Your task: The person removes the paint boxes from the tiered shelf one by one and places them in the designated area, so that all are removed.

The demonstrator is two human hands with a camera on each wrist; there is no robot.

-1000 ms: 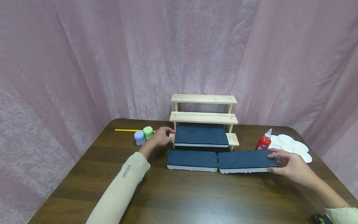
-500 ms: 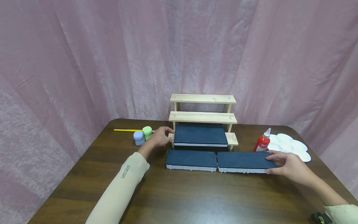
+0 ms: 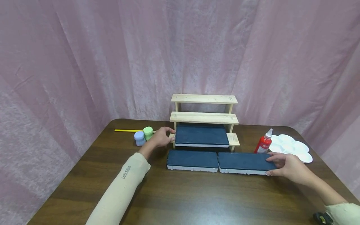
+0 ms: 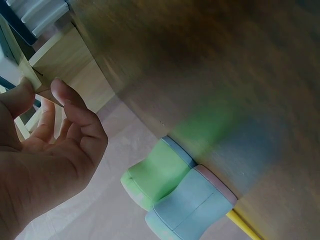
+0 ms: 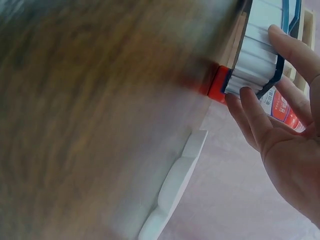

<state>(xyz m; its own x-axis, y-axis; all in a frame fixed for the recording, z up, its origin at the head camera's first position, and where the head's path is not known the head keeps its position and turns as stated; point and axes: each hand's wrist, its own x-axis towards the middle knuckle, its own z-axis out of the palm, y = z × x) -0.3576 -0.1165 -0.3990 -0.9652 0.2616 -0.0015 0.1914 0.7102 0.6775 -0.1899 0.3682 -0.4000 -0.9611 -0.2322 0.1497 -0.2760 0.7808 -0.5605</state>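
A three-tier wooden stand (image 3: 203,117) of pale planks stands at the back of the table. My left hand (image 3: 161,137) pinches the left end of its lowest plank between thumb and forefinger, as the left wrist view (image 4: 55,130) shows up close. On that plank lies a wide flat case (image 3: 202,135) with a dark blue lid and white base. Two narrower cases of the same look, a left one (image 3: 192,159) and a right one (image 3: 243,161), lie end to end in front. My right hand (image 3: 292,167) grips the right case's outer end, thumb at the front, fingers behind.
Behind the right case stands a red bottle (image 3: 263,143) with a white nozzle, beside a white flower-shaped palette (image 3: 303,147). Left of the stand are a blue jar (image 3: 139,138), a green jar (image 3: 148,132) and a yellow stick (image 3: 127,130). A pink curtain (image 3: 140,62) hangs behind.
The right case's outer end, tilted up slightly a second ago, has come down level, with my right hand still on it and shifted slightly left. The left hand has stayed put.
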